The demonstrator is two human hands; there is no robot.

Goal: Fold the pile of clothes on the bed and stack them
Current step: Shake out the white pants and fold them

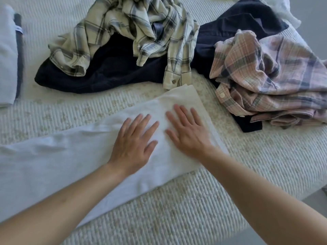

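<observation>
Both hands flat, palms down, on a white garment (70, 156) spread as a long folded strip across the bed (247, 174). Left hand (133, 144) near the middle of the strip's far half, fingers straight and slightly spread, gripping nothing. Right hand (187, 133) just beside it, toward the strip's far end, fingers likewise straight and fanned, pressing the cloth without grasping it. Fingertips of the two hands close together but apart. White garment running from the left edge of the view diagonally up to a squared end just past the right hand's fingertips, lying on the ribbed pale bedcover.

Beyond the hands, unfolded clothes in a heap: a cream plaid shirt (127, 27) crumpled on top of a dark navy garment (106, 71), one cuff of the shirt hanging down to touch the far end of the white garment. To the right, a pink plaid shirt (265, 76) bunched up, resting partly on the navy fabric, near the right hand but apart from it. At the left edge, a folded stack (8, 55): pale cloth with a dark layer showing along its side, well apart from both hands.
</observation>
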